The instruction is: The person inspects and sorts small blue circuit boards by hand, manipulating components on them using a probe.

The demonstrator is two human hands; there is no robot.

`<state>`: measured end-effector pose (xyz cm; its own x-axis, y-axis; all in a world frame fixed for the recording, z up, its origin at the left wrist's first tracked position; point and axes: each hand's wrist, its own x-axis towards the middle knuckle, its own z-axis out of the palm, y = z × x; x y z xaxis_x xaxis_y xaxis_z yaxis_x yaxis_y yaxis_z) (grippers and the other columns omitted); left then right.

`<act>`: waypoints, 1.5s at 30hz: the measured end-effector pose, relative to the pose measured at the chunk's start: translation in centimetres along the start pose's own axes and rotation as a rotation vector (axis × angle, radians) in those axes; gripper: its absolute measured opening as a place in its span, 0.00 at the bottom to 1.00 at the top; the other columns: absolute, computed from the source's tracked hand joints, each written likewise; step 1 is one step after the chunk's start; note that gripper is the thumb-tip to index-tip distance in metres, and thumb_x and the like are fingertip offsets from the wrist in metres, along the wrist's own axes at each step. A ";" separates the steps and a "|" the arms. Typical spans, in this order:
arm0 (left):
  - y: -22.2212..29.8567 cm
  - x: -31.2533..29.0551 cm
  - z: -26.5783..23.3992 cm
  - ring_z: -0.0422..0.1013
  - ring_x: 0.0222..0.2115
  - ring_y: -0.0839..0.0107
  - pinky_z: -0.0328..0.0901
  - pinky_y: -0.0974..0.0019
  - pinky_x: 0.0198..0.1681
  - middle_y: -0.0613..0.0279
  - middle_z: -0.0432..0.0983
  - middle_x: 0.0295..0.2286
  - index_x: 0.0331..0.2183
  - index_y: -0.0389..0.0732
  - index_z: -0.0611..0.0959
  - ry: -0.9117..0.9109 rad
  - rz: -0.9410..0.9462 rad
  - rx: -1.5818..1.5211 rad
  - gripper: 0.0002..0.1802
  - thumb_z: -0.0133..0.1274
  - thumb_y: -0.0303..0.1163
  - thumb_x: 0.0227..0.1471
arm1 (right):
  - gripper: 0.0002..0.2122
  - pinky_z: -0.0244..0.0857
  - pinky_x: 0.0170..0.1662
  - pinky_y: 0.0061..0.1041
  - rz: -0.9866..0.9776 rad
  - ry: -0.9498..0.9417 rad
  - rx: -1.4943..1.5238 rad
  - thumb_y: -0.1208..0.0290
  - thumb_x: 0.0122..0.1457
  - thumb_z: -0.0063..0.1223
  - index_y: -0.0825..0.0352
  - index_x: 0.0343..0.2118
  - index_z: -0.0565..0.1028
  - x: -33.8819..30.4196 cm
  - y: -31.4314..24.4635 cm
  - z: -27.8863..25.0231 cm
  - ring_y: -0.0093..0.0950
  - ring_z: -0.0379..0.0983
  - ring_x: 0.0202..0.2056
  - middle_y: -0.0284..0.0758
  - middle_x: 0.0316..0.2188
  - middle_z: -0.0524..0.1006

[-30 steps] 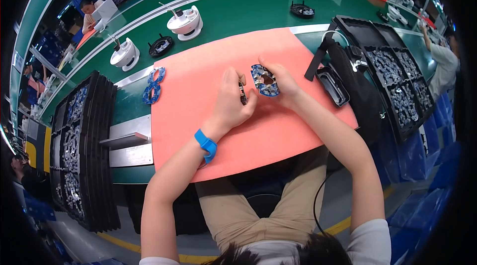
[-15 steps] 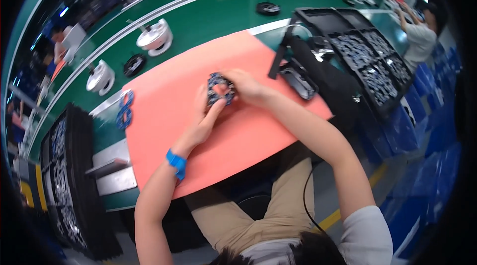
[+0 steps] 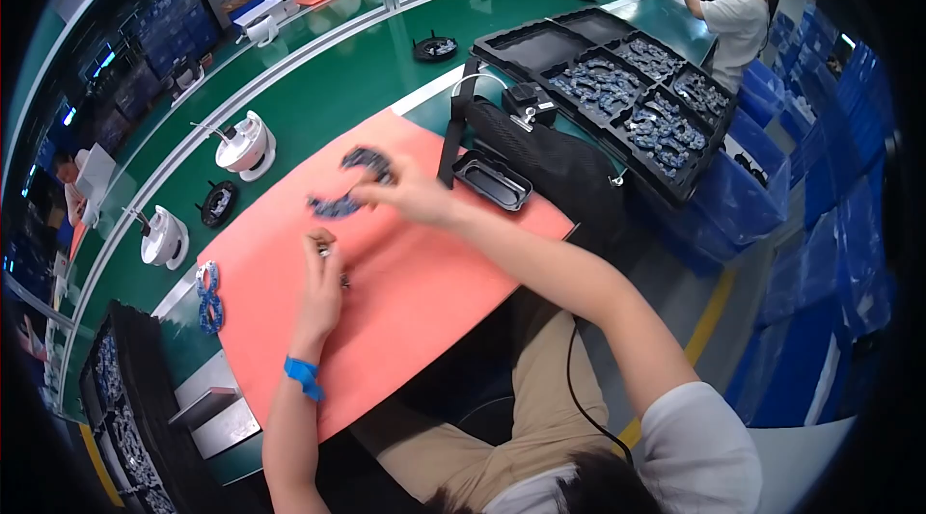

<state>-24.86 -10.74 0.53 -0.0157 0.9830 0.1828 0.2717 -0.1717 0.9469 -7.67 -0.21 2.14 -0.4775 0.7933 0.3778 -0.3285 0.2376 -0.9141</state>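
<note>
Above the orange mat [image 3: 405,292], my right hand [image 3: 405,194] pinches a C-shaped dark-blue part [image 3: 338,206] that looks like a circuit board, blurred by motion. Its curve opens toward the left. Lower and to the left, my left hand [image 3: 323,284] has its fingers curled, and small dark, shiny bits show at the fingertips and beside the palm; what they are is too small to tell. On the mat's left edge lie blue curved circuit boards [image 3: 208,298] joined in a figure-eight shape.
A black tray [image 3: 579,49] of blue boards stands at the right, beside a black bag [image 3: 569,152] and small black dish [image 3: 494,184]. Another black tray [image 3: 145,398] sits at left. White devices [image 3: 246,149] and black round parts [image 3: 220,203] line the green conveyor [image 3: 328,80]. Co-workers sit beyond.
My hands have come apart from the part they both held. My right hand now lifts it up and left; my left hand has drawn nearer and leftward. The head view has turned right.
</note>
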 end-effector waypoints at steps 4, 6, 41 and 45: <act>-0.2 -0.3 -0.3 0.56 0.28 0.77 0.56 0.74 0.33 0.64 0.55 0.29 0.41 0.39 0.63 -0.139 -0.012 0.084 0.19 0.47 0.28 0.46 | 0.10 0.62 0.25 0.19 -0.159 0.597 -0.333 0.74 0.47 0.59 0.68 0.30 0.70 2.1 -1.8 -8.6 0.19 0.68 0.22 0.30 0.21 0.72; 0.2 -0.3 0.3 0.56 0.29 0.75 0.57 0.73 0.34 0.62 0.55 0.30 0.41 0.38 0.64 -0.155 0.039 0.176 0.19 0.48 0.27 0.44 | 0.10 0.61 0.25 0.22 -0.202 0.825 -0.478 0.72 0.44 0.61 0.66 0.23 0.68 3.0 -3.2 -14.8 0.20 0.67 0.21 0.29 0.19 0.71; 2.0 -0.7 2.3 0.59 0.29 0.74 0.62 0.74 0.31 0.61 0.55 0.32 0.45 0.39 0.61 -0.035 -0.029 0.184 0.30 0.54 0.23 0.39 | 0.07 0.66 0.35 0.28 -0.312 0.497 -1.118 0.71 0.50 0.49 0.67 0.29 0.76 4.6 -5.0 -22.8 0.33 0.74 0.31 0.40 0.28 0.76; 1.9 -0.8 2.8 0.58 0.27 0.77 0.61 0.76 0.29 0.64 0.55 0.30 0.44 0.39 0.60 0.054 0.000 0.143 0.30 0.56 0.22 0.39 | 0.10 0.65 0.31 0.25 0.059 -0.059 -0.801 0.67 0.53 0.50 0.69 0.32 0.75 0.6 -7.2 -8.2 0.25 0.71 0.26 0.39 0.25 0.76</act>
<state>-21.63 -11.71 1.42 -0.0666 0.9773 0.2009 0.4062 -0.1574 0.9001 1.05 3.13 7.75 -0.5258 0.7914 0.3117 0.3721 0.5435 -0.7524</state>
